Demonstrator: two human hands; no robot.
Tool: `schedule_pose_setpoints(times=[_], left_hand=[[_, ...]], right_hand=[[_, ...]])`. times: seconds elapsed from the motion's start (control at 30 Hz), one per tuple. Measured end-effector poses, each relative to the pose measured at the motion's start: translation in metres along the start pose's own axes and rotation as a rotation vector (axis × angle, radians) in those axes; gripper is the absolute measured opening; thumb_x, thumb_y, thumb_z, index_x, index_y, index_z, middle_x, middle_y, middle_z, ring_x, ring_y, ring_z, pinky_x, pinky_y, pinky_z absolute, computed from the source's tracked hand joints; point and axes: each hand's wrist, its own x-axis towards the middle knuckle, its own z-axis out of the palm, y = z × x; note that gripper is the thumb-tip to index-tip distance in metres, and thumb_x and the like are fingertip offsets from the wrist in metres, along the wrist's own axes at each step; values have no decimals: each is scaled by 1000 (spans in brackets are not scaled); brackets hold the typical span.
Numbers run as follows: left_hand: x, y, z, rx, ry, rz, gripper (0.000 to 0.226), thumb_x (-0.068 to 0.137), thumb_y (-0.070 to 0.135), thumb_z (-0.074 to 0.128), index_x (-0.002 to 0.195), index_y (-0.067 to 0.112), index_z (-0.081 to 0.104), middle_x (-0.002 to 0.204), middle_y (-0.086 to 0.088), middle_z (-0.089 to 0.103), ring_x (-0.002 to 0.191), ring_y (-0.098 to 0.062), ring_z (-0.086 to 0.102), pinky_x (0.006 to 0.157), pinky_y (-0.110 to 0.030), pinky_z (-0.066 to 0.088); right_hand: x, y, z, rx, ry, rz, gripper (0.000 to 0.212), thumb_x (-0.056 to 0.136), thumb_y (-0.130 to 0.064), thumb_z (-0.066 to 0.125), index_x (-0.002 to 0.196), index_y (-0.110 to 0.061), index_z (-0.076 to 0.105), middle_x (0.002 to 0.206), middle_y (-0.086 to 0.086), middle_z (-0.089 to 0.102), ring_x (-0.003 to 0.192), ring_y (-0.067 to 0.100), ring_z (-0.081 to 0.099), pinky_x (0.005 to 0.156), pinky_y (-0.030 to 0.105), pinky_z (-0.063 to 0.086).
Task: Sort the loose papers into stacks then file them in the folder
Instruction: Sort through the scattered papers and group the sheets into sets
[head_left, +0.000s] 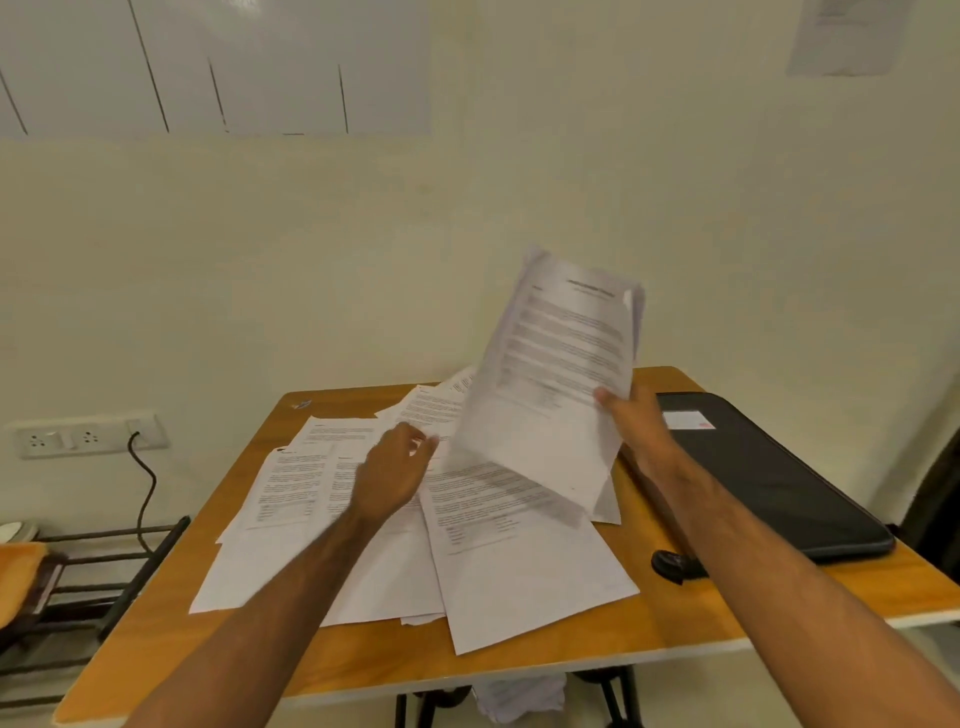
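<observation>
- The right hand pinches a thin sheaf of printed sheets by its lower right side, thumb on the printed face, and holds it tilted up off the table toward the back edge — most likely so the heading can be read before choosing a stack.
- The sheaf is motion-blurred, so I cannot tell how many sheets it holds; a second edge shows at its top right corner, so probably more than one.
- The left hand reaches over the middle of the spread with fingers curled at the edge of a page. Whether it actually grips that page I cannot tell — the fingertips are blurred against white paper.
- The loose papers lie fanned and overlapping across the middle and left of the wooden table, none squared up. Judging by that, sorting has barely begun and no stack exists yet.
- The black folder lies closed along the right edge, well apart from the pile, a white label near its back end. Kept there, it stays out of the way until filing.
- A small dark object sits near the front right corner, just beside the right forearm; what it is, I cannot tell.
</observation>
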Motion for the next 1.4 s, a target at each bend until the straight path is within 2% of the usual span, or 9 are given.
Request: schedule_pose_setpoints(times=[0.1,0.2,0.33,0.53,0.73,0.9,0.97,1.2,1.4], left_hand=[[5,-24,6,301,-134,-144,68,85,68,58,135,23,45,138,-4,54,125,-28,53,106,-54,39],[3,-28,19,320,-194,-148,93,75,70,69,145,20,33,145,-7,48,132,-32,48,109,-57,33],[3,-24,31,348,-204,-126,105,68,62,80,148,21,25,147,-8,44,134,-31,45,110,-57,32],[17,-24,40,184,-253,-162,96,67,44,88,143,24,32,144,-9,45,131,-30,46,110,-55,35],[27,7,49,356,-69,-48,53,91,49,63,137,29,46,152,-6,36,140,-30,34,111,-54,27],[62,39,76,282,-146,58,27,94,41,60,118,30,56,128,6,60,124,-20,51,106,-48,28],[82,49,93,266,-145,41,27,93,40,62,116,28,56,123,5,63,122,-21,53,106,-49,28],[130,59,142,323,-148,-157,70,85,48,71,140,21,38,135,-7,56,129,-31,47,110,-52,25],[149,68,152,32,11,-139,25,92,31,61,117,27,62,111,1,71,112,-29,60,107,-52,20]], right_hand=[[3,9,-28,289,53,147,31,101,-5,57,131,-11,56,122,5,68,98,19,67,73,33,56],[-1,24,-45,455,104,235,25,101,-4,55,119,-20,63,123,6,68,105,24,67,72,39,62],[-8,32,-51,564,202,341,23,101,-5,56,117,-21,61,111,4,68,98,23,67,53,33,62],[-4,34,-55,617,180,316,23,101,-7,56,116,-23,63,111,4,70,96,21,71,54,33,60],[5,42,-57,730,185,306,31,100,-7,57,127,-24,60,114,5,71,97,24,73,56,34,61],[16,50,-52,787,146,318,31,100,-7,57,126,-24,61,121,8,71,97,26,76,64,39,63],[22,54,-51,791,135,314,33,101,-7,55,130,-22,59,122,9,71,97,27,76,66,40,63],[45,62,-58,713,131,310,28,103,-8,54,130,-16,59,116,8,72,99,26,72,56,33,60],[48,69,-70,724,96,278,29,102,-10,55,129,-20,60,118,8,73,101,25,73,59,34,61]])
